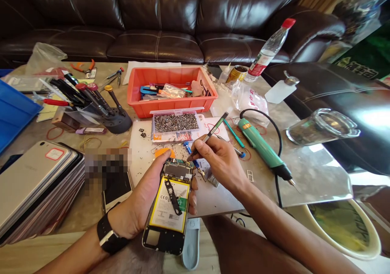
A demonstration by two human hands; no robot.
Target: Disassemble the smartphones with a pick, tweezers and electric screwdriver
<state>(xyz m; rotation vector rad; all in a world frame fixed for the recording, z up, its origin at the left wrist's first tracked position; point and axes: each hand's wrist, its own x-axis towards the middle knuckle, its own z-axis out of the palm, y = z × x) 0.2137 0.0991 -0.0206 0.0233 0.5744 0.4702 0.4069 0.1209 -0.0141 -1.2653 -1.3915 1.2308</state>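
Note:
My left hand point(138, 203), a black-banded watch on its wrist, is closed round an opened smartphone point(152, 235) and holds it tilted over the table's front edge. Inside the phone a yellow-edged battery point(163, 213) shows, with a loose black bracket point(173, 198) lying across it. Green circuit board is exposed at the phone's top end. My right hand point(221, 156) pinches slim dark tweezers point(217, 127) with a green section. Their lower end points at the board's top right corner; fingers partly hide it, and I cannot tell whether it touches.
A clear box of tiny screws point(176, 122) stands on a white mat point(143, 144) strewn with small parts. Behind it is an orange bin point(170, 109). At right lie a green electric screwdriver point(262, 148) and a glass mug point(319, 127). Stacked phone parts point(45, 176) and a screwdriver holder point(117, 121) stand left.

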